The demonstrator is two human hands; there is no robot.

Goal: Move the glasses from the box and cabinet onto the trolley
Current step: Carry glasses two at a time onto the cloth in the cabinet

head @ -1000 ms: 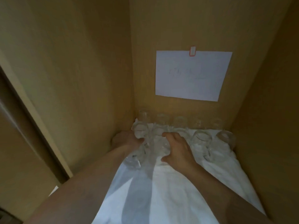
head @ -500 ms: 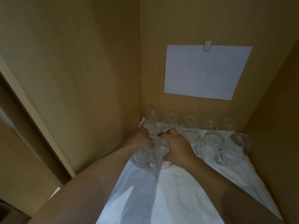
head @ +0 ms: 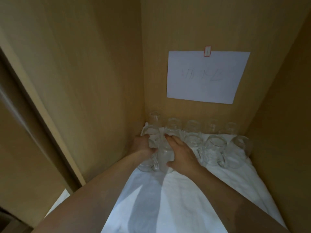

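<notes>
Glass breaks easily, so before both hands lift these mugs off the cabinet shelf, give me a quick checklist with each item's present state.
1. Left hand grips a glass mug: ok.
2. Right hand wraps the neighbouring mug: ok.
3. The two held mugs kept apart: not ok, they touch.
4. White cloth free of the held mugs: cannot tell.
5. Next mug on the right clear of the right hand: not ok, crowded against it.

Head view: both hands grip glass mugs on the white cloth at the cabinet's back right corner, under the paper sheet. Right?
Not quite. The head view shows the left hand and right hand gripping glass mugs at the back left corner of the white cloth; the paper sheet hangs further right.
</notes>
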